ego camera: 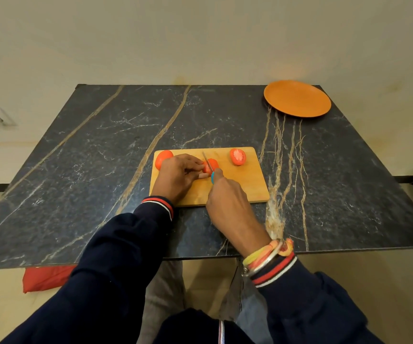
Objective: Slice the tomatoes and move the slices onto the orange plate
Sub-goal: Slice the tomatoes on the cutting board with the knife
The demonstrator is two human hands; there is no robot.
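You had a whole tomato (163, 158) at the board's (245, 184) far left corner, a tomato half (238, 156) lying cut face up near its far right, and a middle piece (214, 165) under the knife (207, 163). The orange plate (297, 98) lay well apart, at the surface's (225, 115) far right corner.

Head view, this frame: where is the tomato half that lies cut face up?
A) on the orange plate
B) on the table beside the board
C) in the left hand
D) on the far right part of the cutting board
D: the tomato half lies cut face up on the far right of the cutting board, apart from the knife and well short of the orange plate.
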